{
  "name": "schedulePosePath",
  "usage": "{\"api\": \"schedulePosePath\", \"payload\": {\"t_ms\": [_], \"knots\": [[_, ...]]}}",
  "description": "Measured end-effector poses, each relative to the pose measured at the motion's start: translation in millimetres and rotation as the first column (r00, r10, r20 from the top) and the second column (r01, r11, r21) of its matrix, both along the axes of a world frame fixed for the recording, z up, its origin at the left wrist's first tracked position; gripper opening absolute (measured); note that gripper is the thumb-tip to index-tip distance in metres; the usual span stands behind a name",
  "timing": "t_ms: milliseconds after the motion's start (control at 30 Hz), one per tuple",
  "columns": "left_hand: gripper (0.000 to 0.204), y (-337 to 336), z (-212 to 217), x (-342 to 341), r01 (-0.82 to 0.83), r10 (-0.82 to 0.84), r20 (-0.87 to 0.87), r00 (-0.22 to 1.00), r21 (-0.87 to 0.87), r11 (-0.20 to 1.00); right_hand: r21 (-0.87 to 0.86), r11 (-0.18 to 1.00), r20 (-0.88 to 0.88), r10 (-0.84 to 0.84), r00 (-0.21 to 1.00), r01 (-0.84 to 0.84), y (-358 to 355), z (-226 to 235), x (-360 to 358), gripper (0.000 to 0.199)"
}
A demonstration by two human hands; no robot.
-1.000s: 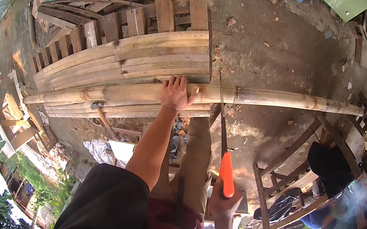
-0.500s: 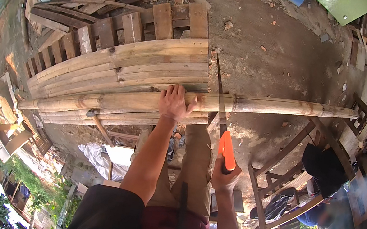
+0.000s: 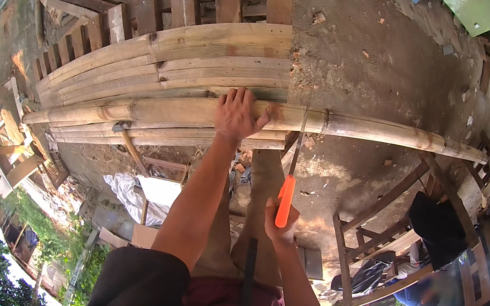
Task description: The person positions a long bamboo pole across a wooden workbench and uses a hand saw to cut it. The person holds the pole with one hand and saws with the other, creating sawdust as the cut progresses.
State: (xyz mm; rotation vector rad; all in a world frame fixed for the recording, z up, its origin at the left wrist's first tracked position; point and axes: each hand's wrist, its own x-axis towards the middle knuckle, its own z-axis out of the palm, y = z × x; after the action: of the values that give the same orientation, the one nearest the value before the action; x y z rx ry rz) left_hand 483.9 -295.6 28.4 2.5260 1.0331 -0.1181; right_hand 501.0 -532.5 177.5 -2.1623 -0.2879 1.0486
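A long bamboo pole (image 3: 170,107) runs left to right before me, lying over split bamboo slats (image 3: 227,60) at its left part. My left hand (image 3: 238,115) is closed over the top of the pole, thumb toward the right. In my right hand (image 3: 289,224) is the orange handle of a handsaw (image 3: 286,198). Its thin blade points away from me and crosses the pole a little right of my left hand, near a node. Whether the teeth have cut into the bamboo is too small to tell.
A hammer (image 3: 133,151) leans against the slats' near edge. Wooden pallet boards (image 3: 184,7) and scrap timber lie behind them. Under the pole's right end stands a wooden frame (image 3: 392,192) with dark cloth (image 3: 435,228) on it. Another person (image 3: 418,292) is at lower right.
The saw handle and my right hand have shifted left, and the blade now stands straighter across the pole. My left hand keeps its hold. The whole view has shifted slightly.
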Motion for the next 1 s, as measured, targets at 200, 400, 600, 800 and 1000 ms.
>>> {"api": "schedulePosePath", "payload": {"t_ms": [200,400,600,800,1000], "knots": [[0.052,1.4,-4.5,1.3,0.044,-0.043,-0.052,0.998,0.022,0.999,-0.217,0.967,-0.04,-0.142,0.989,0.13,34.2,112.6,48.6,0.021],[0.054,4.9,0.6,2.0,0.064,-0.063,-0.133,0.989,-0.001,0.998,-0.267,0.962,0.026,-0.048,0.998,0.054,-10.8,173.1,42.9,0.024],[0.047,1.3,-3.3,-1.9,0.032,-0.032,-0.028,0.999,0.01,0.999,-0.295,0.93,0.05,-0.216,0.975,0.221,53.9,110.1,67.9,0.027],[0.04,-5.1,-0.7,-9.6,0.05,-0.07,0.121,0.99,0.16,0.986,-0.247,0.963,0.17,-0.065,0.983,0.107,125.3,0.5,121.3,0.033],[0.044,-0.6,-3.1,0.4,0.031,-0.03,-0.021,0.999,0.016,0.999,0.015,0.982,0.108,-0.188,0.976,0.187,43.2,-48.6,81.4,0.026]]}}
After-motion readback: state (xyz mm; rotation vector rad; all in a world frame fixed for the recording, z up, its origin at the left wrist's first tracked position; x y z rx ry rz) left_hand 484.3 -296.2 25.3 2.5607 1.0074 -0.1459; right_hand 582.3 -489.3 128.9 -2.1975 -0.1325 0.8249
